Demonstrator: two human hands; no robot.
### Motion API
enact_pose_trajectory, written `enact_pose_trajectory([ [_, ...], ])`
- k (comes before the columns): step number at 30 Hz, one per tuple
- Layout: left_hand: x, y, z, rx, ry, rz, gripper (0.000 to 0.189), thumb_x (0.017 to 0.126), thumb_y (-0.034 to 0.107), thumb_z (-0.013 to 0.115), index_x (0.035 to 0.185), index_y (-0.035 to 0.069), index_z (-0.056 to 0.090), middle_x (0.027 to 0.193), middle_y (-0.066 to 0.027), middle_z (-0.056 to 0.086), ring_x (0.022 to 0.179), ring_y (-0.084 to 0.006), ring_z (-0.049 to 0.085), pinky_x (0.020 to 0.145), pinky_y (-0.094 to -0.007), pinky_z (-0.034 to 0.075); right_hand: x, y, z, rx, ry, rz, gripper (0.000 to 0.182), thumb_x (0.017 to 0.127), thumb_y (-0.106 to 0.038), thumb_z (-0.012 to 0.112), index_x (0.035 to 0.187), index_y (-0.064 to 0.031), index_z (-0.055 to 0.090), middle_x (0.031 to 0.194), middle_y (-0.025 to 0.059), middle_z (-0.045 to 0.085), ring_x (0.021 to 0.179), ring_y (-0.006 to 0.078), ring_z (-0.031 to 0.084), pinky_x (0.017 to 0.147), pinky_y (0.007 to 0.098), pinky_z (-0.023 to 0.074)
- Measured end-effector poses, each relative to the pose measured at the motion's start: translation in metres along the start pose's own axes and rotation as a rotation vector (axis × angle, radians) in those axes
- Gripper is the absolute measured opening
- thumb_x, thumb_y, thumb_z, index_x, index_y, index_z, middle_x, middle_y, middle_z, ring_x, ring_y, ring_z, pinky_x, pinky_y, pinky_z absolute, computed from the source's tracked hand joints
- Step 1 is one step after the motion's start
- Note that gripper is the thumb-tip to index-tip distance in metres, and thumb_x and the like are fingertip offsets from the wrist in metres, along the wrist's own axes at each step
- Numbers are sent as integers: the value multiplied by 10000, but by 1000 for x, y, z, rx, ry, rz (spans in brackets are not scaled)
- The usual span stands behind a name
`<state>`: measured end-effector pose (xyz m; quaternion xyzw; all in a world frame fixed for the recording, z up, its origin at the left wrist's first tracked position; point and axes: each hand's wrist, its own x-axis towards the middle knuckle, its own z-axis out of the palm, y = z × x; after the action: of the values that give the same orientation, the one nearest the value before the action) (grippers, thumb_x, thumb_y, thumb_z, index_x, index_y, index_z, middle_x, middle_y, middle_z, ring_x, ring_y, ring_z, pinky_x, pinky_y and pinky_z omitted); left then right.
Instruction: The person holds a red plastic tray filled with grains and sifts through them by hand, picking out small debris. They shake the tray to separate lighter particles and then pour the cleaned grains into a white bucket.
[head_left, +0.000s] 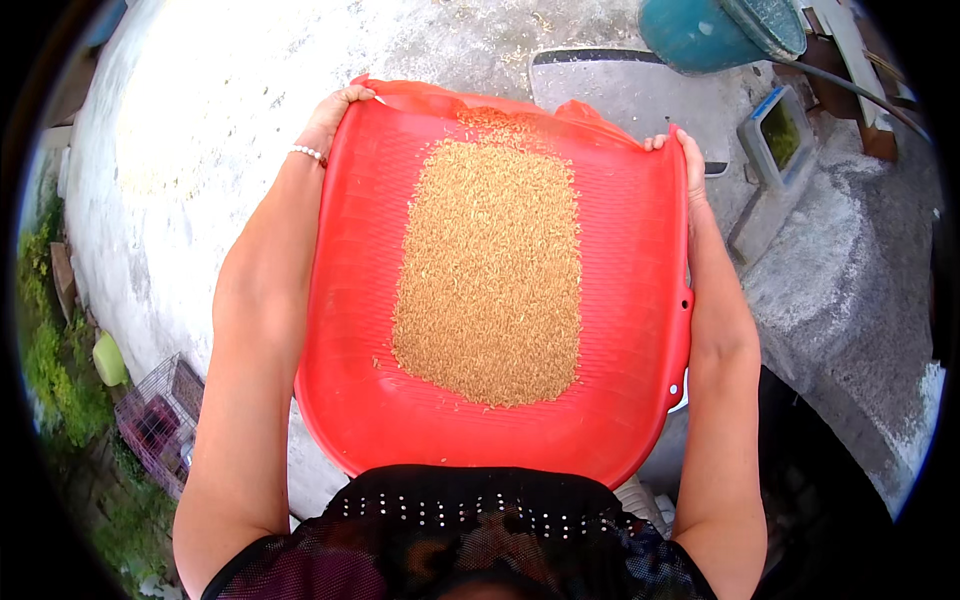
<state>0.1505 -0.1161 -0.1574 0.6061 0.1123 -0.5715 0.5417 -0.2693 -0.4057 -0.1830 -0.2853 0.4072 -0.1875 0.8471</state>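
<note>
A large red plastic winnowing scoop spans the space before me, its rounded back edge close to my chest. A thick heap of golden unhusked grain lies along its ribbed middle. My left hand grips the far left corner, and a beaded bracelet circles that wrist. At the far right corner, my right hand clasps the rim, fingers partly behind it. Red plastic film stretches along the far edge between both hands. Some grain spreads up to that film.
Far right, a teal bucket lies tilted above a grey flat panel. A clear bin with a blue rim stands nearby on the concrete floor. Lower left are a wire cage, a light green basin and plants.
</note>
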Motion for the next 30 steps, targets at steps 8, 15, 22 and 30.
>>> enact_pose_trajectory([
  [8,-1,-3,6,7,49,72,237,778,124,646,998,50,597,916,-136,645,769,-251,655,687,-403,579,-11,0,15,39,120,38,423,893,-440,443,721,-61,517,863,136,578,845,248,563,802,379,487],
  [15,-9,1,7,-26,-5,62,385,769,58,648,1133,107,531,945,-64,636,847,-219,631,759,-396,559,-10,1,12,21,47,106,518,884,-507,409,831,-26,593,949,157,635,827,265,617,774,370,515],
  [22,-11,-1,9,-51,-22,112,474,771,47,647,1215,116,495,974,-26,617,883,-194,612,793,-392,543,-21,-4,24,-33,-82,153,821,868,-725,240,997,3,597,971,146,648,871,253,633,784,364,527],
  [30,-13,-2,11,-85,-13,91,583,759,56,661,1296,118,443,1048,-52,600,912,-207,608,796,-389,542,-26,-5,27,-61,2,190,1055,767,-831,48,1196,10,518,1044,166,629,961,285,622,855,400,520],
])
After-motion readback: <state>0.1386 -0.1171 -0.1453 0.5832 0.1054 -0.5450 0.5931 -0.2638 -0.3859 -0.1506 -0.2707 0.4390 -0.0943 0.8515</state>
